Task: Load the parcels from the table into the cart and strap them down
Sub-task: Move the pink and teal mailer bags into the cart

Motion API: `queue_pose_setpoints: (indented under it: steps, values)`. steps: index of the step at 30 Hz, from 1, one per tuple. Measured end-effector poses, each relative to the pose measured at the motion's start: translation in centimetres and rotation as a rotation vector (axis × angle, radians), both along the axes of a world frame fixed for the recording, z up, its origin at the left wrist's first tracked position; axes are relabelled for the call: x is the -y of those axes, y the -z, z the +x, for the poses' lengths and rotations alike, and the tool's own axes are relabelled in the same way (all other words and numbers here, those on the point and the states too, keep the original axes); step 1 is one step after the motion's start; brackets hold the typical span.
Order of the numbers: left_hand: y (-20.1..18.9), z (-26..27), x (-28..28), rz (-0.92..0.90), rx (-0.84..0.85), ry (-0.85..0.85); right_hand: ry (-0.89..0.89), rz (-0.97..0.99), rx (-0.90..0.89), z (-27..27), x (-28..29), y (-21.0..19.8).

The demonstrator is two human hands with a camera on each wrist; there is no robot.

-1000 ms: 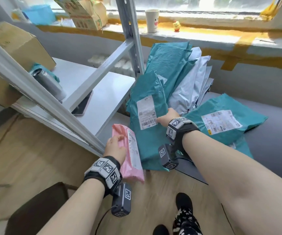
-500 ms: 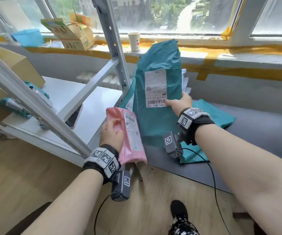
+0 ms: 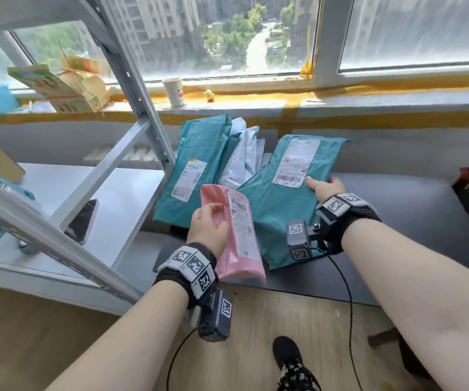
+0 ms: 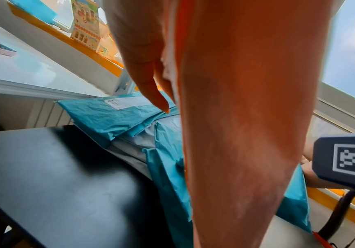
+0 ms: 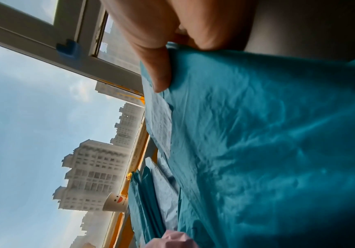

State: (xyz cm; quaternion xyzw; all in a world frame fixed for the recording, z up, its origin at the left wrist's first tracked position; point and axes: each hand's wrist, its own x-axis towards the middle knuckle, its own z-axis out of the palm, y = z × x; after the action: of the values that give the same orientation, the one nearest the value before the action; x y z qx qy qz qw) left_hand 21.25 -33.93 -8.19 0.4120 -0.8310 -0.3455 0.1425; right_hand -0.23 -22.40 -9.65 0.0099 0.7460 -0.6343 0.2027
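Left hand (image 3: 209, 230) grips a pink poly mailer (image 3: 236, 235) along its left edge, thumb on the front face, the white shipping label facing up; the mailer is held lifted above the near edge of the dark table (image 3: 396, 221). Right hand (image 3: 324, 187) grips a teal poly mailer (image 3: 278, 210) at its right edge, thumb on top beside the label, fingers underneath; the right wrist view confirms the thumb (image 5: 157, 70) pressed onto the teal film. This mailer is raised at the far end, with its near end low over the table. A second teal mailer (image 3: 191, 170) leans against the grey rack upright (image 3: 143, 94), with white mailers (image 3: 241, 156) stacked between the two teal ones. On the windowsill (image 3: 255, 101) stand a paper cup (image 3: 174, 91) and a small yellow figure (image 3: 209, 95). A phone (image 3: 82, 221) lies on the white shelf (image 3: 115, 198). No cart can be made out in any view.
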Motion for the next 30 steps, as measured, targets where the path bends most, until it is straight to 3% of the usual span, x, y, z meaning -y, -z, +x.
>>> queue_pose_setpoints:
  steps: [8,18,26,30]
  values:
    - [-2.1,-2.3,-2.6,0.017,-0.127,0.088,0.112,0.038,-0.124,-0.1,-6.1,-3.0]
    - [-6.3,-10.1,-11.0,-0.097,-0.200,0.364,0.251,0.147,-0.203,-3.7,-18.0,-6.9]
    - [-7.7,-19.7,-25.5,-0.092,-0.194,0.594,0.521,0.070,-0.126,-8.4,-35.3,-7.6]
    - [-7.6,-23.8,-34.0,-0.042,-0.188,0.725,0.609,0.182,-0.066,-11.6,-45.2,-6.3]
